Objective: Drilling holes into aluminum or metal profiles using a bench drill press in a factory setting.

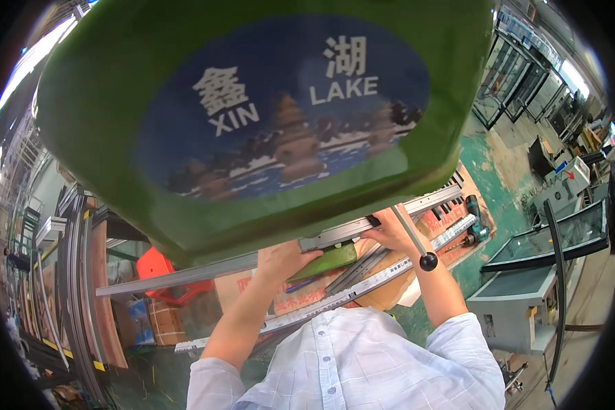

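Note:
A large green machine housing (pixel 273 157) with a blue oval picture label fills the upper middle. Under its lower edge runs a long silver aluminium profile (pixel 335 234), reaching out to the left. My left hand (pixel 280 260) grips the profile, its thumb along the near side and its other fingers mostly hidden. Farther right, my right hand (pixel 392 231) is closed round the profile near a small dark part. A metal lever (pixel 410 236) with a black ball knob (pixel 428 261) slants over my right wrist. Below the profile, a green metal block (pixel 328 260) shows between my hands.
Slotted pale profiles (pixel 335 298) lie across the bench in front of me. A cordless drill (pixel 474 220) rests at the right. A red stool (pixel 158 273) and a cardboard box (pixel 166 322) stand left, near upright profiles (pixel 85 273). Framed glass panels (pixel 547 236) lean at the right.

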`<state>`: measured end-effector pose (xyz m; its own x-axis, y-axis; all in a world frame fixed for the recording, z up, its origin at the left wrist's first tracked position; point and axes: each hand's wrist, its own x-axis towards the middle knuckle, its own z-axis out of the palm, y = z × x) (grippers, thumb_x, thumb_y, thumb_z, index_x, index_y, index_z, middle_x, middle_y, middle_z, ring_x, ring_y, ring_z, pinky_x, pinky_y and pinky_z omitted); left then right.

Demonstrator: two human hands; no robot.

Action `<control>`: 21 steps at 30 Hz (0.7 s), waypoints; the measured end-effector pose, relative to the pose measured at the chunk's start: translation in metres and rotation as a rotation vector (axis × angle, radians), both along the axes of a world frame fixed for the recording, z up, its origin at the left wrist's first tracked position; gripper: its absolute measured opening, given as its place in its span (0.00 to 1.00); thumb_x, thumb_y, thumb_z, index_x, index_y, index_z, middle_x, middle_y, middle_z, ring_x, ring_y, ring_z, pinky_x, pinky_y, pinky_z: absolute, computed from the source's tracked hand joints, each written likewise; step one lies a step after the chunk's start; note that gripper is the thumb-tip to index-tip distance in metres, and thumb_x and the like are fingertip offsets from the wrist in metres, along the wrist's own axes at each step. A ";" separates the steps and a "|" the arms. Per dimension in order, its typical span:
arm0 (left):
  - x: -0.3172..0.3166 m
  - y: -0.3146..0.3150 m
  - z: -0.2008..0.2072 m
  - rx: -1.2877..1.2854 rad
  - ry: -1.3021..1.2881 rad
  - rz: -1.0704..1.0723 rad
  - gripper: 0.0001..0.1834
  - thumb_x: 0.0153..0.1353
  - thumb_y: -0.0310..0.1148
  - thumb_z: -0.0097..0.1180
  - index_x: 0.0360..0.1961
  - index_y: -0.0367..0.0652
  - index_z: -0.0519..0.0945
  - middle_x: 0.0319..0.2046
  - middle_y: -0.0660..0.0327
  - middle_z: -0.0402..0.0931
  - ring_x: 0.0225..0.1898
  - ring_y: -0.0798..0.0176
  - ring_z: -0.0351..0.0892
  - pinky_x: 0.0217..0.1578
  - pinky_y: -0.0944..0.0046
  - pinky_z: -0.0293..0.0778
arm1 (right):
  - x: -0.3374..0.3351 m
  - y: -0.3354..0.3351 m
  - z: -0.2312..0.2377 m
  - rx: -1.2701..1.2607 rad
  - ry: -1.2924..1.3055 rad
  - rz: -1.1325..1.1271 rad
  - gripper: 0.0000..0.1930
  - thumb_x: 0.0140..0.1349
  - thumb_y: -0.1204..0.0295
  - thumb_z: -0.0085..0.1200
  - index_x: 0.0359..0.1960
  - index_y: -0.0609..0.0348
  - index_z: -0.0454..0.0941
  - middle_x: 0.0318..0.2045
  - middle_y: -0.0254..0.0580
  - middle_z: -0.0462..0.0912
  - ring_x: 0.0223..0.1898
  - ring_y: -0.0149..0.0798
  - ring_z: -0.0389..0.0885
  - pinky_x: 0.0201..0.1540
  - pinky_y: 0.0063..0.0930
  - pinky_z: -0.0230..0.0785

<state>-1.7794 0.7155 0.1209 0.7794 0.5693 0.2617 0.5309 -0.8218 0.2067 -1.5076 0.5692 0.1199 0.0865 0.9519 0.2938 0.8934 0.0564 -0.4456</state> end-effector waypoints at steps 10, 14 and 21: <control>0.004 -0.002 0.000 -0.053 -0.020 -0.042 0.36 0.48 0.63 0.72 0.46 0.41 0.83 0.31 0.53 0.84 0.34 0.47 0.85 0.34 0.51 0.81 | 0.008 -0.001 0.004 -0.100 0.041 0.001 0.25 0.49 0.63 0.74 0.49 0.50 0.80 0.37 0.38 0.86 0.45 0.46 0.83 0.53 0.41 0.63; 0.006 -0.001 0.000 -0.113 0.083 0.000 0.36 0.48 0.62 0.72 0.46 0.42 0.82 0.31 0.53 0.84 0.35 0.46 0.85 0.34 0.51 0.80 | 0.012 0.000 0.000 -0.140 0.070 -0.015 0.25 0.49 0.63 0.74 0.49 0.50 0.80 0.38 0.39 0.86 0.45 0.47 0.83 0.53 0.42 0.63; -0.002 -0.002 0.003 -0.055 -0.053 -0.041 0.36 0.47 0.59 0.75 0.49 0.43 0.82 0.27 0.55 0.83 0.34 0.47 0.85 0.35 0.52 0.80 | 0.016 -0.001 0.002 -0.111 0.124 0.027 0.20 0.50 0.66 0.71 0.45 0.53 0.80 0.38 0.43 0.86 0.45 0.50 0.82 0.52 0.42 0.64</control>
<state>-1.7812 0.7138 0.1239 0.7884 0.5517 0.2721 0.4842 -0.8294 0.2787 -1.4913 0.5686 0.1221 0.0893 0.9804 0.1754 0.8303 0.0239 -0.5568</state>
